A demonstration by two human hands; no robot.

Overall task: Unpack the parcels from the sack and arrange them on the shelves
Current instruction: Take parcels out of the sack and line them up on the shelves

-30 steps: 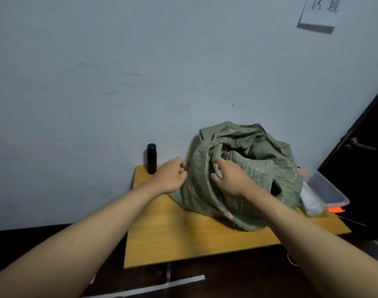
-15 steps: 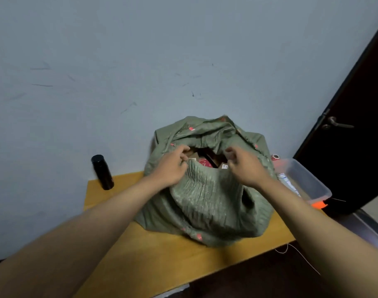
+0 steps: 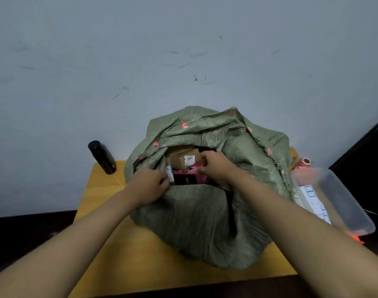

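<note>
A green sack point(image 3: 205, 211) is sitting on a table point(image 3: 140, 254), its mouth facing up and held open between both hands. The left hand point(image 3: 147, 186) is gripping the near-left rim; the right hand point(image 3: 218, 166), fingers curled, is reaching into the mouth, though what it grips is hidden. Between the hands are lying the parcels: a brown box point(image 3: 183, 159) just left of the right hand, long axis running left-right, and a black box point(image 3: 185, 179) nearer, just right of the left hand.

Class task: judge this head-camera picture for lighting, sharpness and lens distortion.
Head view: dim, even light with a soft shadow inside the sack mouth; the label on the brown box is too blurred to read; wide-angle bending tilts the black bottle.
</note>
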